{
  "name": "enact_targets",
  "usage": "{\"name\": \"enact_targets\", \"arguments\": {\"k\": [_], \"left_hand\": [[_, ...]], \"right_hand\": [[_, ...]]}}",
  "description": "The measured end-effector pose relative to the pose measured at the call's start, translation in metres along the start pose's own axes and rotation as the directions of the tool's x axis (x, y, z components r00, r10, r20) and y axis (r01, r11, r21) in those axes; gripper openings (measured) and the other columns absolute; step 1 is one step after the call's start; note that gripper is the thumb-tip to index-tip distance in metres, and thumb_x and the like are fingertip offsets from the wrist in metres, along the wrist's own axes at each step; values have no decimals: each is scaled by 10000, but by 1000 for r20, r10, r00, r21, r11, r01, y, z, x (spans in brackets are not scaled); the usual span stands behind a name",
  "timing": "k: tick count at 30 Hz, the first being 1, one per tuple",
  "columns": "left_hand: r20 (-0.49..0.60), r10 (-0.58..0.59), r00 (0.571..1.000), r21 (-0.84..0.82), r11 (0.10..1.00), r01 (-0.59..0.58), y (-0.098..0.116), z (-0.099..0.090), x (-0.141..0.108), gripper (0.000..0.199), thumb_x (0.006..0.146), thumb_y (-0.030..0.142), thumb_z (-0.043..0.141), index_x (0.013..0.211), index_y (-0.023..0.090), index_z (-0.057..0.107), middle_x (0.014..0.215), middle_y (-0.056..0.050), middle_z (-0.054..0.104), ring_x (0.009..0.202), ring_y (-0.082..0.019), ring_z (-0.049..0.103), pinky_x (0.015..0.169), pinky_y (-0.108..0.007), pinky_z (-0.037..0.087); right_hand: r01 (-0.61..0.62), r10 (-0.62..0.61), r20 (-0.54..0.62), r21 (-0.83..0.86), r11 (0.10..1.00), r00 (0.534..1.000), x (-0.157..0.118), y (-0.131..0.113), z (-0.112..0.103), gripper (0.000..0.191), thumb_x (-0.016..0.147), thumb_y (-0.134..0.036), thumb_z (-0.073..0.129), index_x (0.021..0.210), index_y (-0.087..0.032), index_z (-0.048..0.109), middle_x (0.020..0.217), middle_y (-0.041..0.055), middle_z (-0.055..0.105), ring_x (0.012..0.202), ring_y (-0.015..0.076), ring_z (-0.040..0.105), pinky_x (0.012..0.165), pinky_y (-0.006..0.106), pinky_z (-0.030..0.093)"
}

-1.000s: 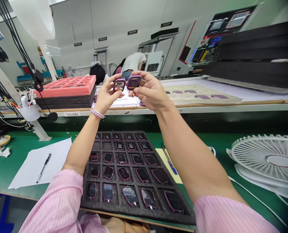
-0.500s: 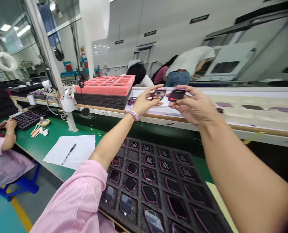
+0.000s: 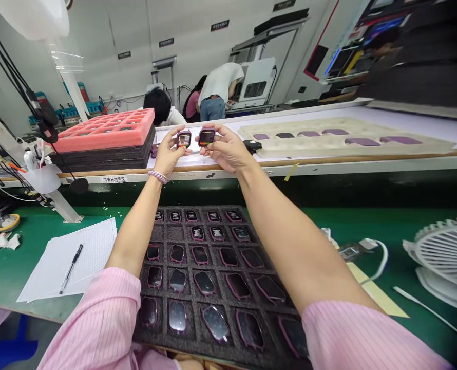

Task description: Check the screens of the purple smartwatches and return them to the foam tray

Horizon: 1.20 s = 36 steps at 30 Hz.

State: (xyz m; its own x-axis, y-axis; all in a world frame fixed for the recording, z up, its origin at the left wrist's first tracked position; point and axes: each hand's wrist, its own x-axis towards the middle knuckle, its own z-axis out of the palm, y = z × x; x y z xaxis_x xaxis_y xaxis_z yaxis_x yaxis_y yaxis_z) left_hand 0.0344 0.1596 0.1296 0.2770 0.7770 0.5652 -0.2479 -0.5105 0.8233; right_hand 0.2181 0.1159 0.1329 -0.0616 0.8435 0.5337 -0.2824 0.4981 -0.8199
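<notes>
My left hand (image 3: 169,152) pinches a small watch (image 3: 184,139) with a lit screen. Right beside it, my right hand (image 3: 226,149) grips a second watch (image 3: 207,137), also with a lit screen, a small gap between the two. Both are held up at the height of the shelf edge. Below my forearms lies a black foam tray (image 3: 188,308) with rows of purple-framed watches in square pockets; those in the far rows show text, while the nearer ones look dark. One pocket at the tray's left, in the second row, holds no watch.
Red foam tray (image 3: 109,134) on black ones, shelf left; beige tray (image 3: 351,136) with purple pieces, shelf right. Paper sheets (image 3: 61,264) with a pen (image 3: 71,268) lie left on the green bench, a white fan (image 3: 448,257) right. People are at work behind.
The view has turned right, bringing the fan and the whole beige tray into sight. Both hands still hold their watches, whose screens now face me more squarely.
</notes>
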Motion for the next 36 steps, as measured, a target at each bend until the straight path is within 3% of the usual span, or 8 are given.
{"name": "enact_targets", "arguments": {"k": [16, 21, 31, 36], "left_hand": [[58, 24, 998, 24, 999, -26, -3, -3, 0, 588, 767, 186, 671, 1338, 230, 535, 1111, -63, 693, 779, -137, 724, 833, -288, 641], [70, 31, 997, 55, 998, -35, -6, -5, 1, 618, 775, 235, 689, 1371, 242, 527, 1205, -83, 678, 836, -145, 729, 854, -299, 635], [75, 47, 996, 36, 998, -50, -8, -5, 2, 653, 767, 187, 663, 1403, 212, 515, 1162, -94, 688, 799, -164, 747, 860, -340, 646], [83, 46, 996, 68, 996, -52, -11, -6, 3, 652, 793, 226, 693, 1419, 240, 510, 1213, -101, 683, 930, -212, 769, 920, -377, 642]], "right_hand": [[40, -41, -28, -20, 999, 999, 2, 7, -6, 515, 658, -299, 832, 1120, -283, 607, 885, -5, 693, 722, 156, 598, 605, 268, 530], [24, -25, -7, -56, 998, 1000, 0, 4, -9, 563, 601, -209, 727, 1143, -289, 597, 968, -4, 702, 693, 145, 583, 667, 309, 560], [3, -5, -25, -80, 997, 1000, -5, 0, -3, 583, 576, -246, 734, 1143, -296, 605, 943, -14, 727, 663, 161, 618, 669, 346, 581], [19, -19, -3, -117, 993, 1000, -4, 2, -7, 620, 590, -266, 749, 1186, -282, 581, 986, 25, 691, 697, 173, 612, 706, 367, 579]]}}
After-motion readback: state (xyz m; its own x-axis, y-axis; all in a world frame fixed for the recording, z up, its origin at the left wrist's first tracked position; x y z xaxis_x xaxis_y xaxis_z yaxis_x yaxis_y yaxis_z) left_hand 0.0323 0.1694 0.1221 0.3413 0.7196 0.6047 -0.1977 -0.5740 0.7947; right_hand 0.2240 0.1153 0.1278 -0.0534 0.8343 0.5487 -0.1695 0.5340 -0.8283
